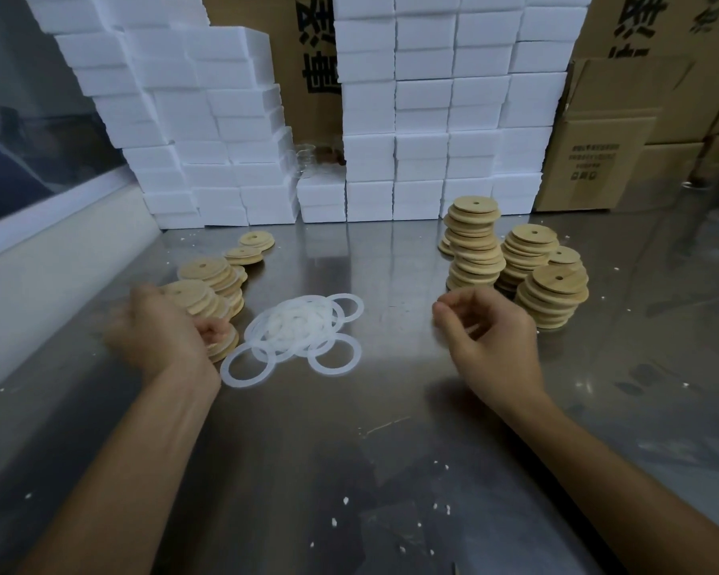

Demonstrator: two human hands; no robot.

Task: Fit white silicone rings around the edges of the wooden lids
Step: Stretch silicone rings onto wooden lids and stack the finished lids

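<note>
White silicone rings (304, 332) lie flat in a loose heap mid-table, between our hands and nearer the left one. From our left hand (162, 329) the heap sits at three o'clock, just beside it; that hand is blurred, its fingers curled at a low stack of wooden lids (225, 346), though we cannot tell if it grips one. Our right hand (488, 342) hovers loosely curled and empty, with the heap at nine o'clock and the tall lid stacks (515, 263) at one o'clock.

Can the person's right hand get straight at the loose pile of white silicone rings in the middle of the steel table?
Probably yes. The right hand hovers empty beside the pile of white silicone rings, with only bare steel table between them.
</note>
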